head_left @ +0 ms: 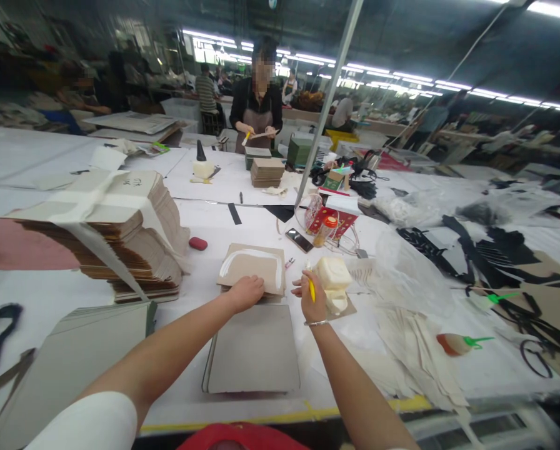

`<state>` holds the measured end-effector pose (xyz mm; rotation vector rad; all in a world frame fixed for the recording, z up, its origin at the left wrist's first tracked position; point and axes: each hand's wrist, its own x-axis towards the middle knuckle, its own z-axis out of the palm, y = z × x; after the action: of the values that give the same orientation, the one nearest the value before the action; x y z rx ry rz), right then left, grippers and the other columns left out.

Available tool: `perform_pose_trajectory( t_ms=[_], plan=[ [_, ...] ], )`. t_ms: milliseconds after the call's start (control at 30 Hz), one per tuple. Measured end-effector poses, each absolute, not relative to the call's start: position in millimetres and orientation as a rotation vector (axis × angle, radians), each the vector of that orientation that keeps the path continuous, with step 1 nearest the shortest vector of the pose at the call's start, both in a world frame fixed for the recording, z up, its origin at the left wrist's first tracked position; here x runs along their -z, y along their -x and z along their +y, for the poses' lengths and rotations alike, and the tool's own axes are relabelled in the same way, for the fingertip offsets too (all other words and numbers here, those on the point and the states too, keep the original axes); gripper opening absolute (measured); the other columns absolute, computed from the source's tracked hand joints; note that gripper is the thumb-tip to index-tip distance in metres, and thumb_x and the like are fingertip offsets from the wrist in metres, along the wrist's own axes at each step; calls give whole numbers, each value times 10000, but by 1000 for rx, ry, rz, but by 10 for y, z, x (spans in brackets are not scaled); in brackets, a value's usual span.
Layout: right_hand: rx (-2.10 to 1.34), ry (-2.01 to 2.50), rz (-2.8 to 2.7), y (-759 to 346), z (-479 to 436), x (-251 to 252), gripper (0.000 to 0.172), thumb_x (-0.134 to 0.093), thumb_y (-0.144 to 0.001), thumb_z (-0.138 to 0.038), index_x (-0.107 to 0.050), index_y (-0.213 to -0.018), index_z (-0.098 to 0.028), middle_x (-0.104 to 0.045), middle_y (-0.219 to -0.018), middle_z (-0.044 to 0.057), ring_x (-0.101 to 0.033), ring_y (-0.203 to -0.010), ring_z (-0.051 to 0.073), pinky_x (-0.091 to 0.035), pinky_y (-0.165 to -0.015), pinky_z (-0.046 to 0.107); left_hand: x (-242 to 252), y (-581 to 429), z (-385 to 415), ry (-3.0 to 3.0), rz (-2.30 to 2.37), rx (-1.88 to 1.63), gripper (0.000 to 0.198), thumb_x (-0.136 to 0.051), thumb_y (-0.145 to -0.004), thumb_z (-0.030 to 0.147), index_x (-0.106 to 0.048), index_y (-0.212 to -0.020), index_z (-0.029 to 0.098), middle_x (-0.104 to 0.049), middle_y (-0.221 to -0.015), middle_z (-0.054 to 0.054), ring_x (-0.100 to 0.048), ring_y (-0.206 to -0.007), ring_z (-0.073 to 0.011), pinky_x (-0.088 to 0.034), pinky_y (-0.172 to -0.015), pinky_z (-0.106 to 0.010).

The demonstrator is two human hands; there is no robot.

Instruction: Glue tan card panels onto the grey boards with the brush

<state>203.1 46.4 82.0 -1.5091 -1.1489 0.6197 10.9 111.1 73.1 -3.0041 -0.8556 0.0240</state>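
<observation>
My left hand (248, 292) is closed at the near edge of a tan board (247, 265), its fingers curled on the edge. A curved white streak of what looks like glue runs along the board's top. More boards lie under it. To the right, my right hand (312, 301) is closed around a yellow-handled brush (312, 289); its working end is hard to make out. Just beyond that hand sits a cream-coloured, block-shaped container (334, 275) with a smeared lump at its front. Nearest me lies a stack of grey boards (254, 353).
A tall strapped stack of boards (134, 225) stands at left, grey-green boards (87, 344) before it. A phone (299, 240), a jar (325, 231) and fabric strips (415, 350) lie to the right. A metal pole (329, 103) rises beyond. Across the table, a co-worker (257, 106) holds a board.
</observation>
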Motion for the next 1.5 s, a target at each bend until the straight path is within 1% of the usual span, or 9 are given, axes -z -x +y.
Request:
perform_pose_trajectory(
  t_ms=[133, 333, 533, 833, 933, 1033, 1133, 1300, 1500],
  plan=[
    [-571, 1542, -1201, -2016, 451, -731, 380, -353, -845, -482, -463, -1037, -174, -618, -777, 28, -600, -558, 102, -507, -564, 246, -804, 61, 1094, 3007, -867, 244, 186, -385, -823, 110, -563, -874, 131, -566, -944, -122, -526, -905, -206, -459, -766, -354],
    [-587, 1602, -1316, -1742, 539, -751, 269, -351, -853, -456, -422, -906, -202, -640, -808, 37, -632, -656, 138, -479, -607, 253, -1268, 247, 1179, 2836, -1155, 999, 178, -395, -830, 209, -570, -829, 175, -589, -1024, -102, -537, -1008, -174, -459, -868, -320],
    [-543, 1722, -1348, -1341, 557, -916, 256, -394, -819, -466, -409, -879, -217, -604, -694, 9, -606, -602, 166, -407, -516, 244, -1619, 241, 988, 2257, -1579, 1829, 102, -471, -766, 216, -534, -694, 181, -609, -941, -65, -566, -876, -149, -501, -686, -247],
    [-474, 1937, -1465, -1253, 158, -851, 242, -447, -784, -464, -411, -833, -229, -525, -582, -15, -534, -510, 171, -304, -457, 238, -1110, 198, 758, 1670, -2240, 2503, 173, -543, -706, 320, -520, -649, 159, -611, -758, -12, -564, -652, -112, -467, -595, -216],
    [-606, 1807, -1322, -1317, 32, -758, 243, -469, -766, -446, -386, -865, -240, -534, -626, -31, -543, -545, 150, -380, -503, 243, -1005, 185, 642, 1647, -2236, 2751, 182, -564, -683, 291, -504, -797, 163, -577, -723, 12, -561, -628, -98, -480, -586, -220],
    [-610, 1711, -1222, -1477, -120, -694, 261, -483, -755, -420, -371, -895, -231, -524, -664, -32, -536, -587, 133, -423, -565, 249, -958, 248, 433, 1690, -2205, 2988, 495, -600, -662, 260, -374, -1100, 209, -577, -844, 8, -581, -663, -91, -503, -612, -248],
    [-531, 1730, -1284, -1698, -332, -637, 269, -497, -750, -417, -376, -882, -216, -510, -695, -23, -523, -617, 130, -415, -593, 252, -845, 436, 136, 1864, -2344, 2921, 669, -628, -655, 268, -277, -1225, 245, -570, -833, 19, -587, -693, -95, -514, -666, -283],
    [-619, 1808, -1506, -1962, -718, -411, 210, -483, -778, -394, -383, -843, -222, -463, -675, -38, -460, -537, 114, -356, -537, 241, -426, 785, -431, 1994, -2947, 2447, 414, -624, -646, 372, -499, -978, 158, -567, -721, 11, -589, -689, -124, -512, -616, -268],
    [-812, 1657, -1484, -2063, -929, -261, 201, -484, -793, -381, -368, -858, -231, -431, -692, -28, -448, -581, 126, -398, -558, 252, -121, 914, -604, 1908, -3101, 2003, 469, -547, -700, 440, -462, -1085, 186, -531, -736, 22, -527, -550, -93, -395, -430, -184]
  ],
)
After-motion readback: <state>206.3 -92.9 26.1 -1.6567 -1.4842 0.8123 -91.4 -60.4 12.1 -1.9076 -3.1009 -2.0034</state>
